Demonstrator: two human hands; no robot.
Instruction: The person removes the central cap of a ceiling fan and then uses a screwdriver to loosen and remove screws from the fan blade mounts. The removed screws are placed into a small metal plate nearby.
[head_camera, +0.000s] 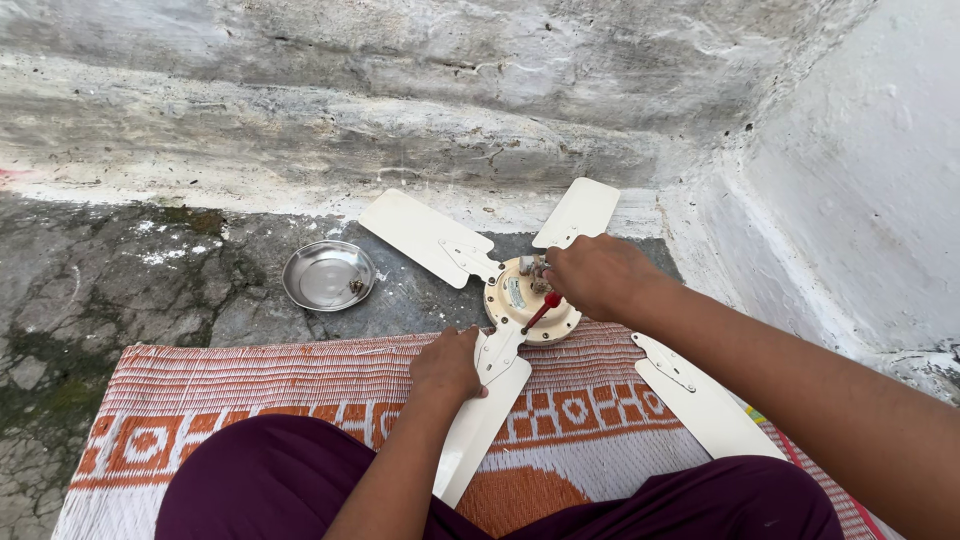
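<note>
Cream ceiling fan (530, 300) lies on the orange woven mat (250, 390) by the wall corner; left hand (447, 365) clamps the near blade (480, 425), right hand (597, 275) grips a red-handled screwdriver (543, 310) at the hub, steel bowl (328, 275) nearby on the floor.

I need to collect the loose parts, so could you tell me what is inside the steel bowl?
The bowl holds a few small dark bits near its right rim, too small to identify. Nothing covers it.
</note>
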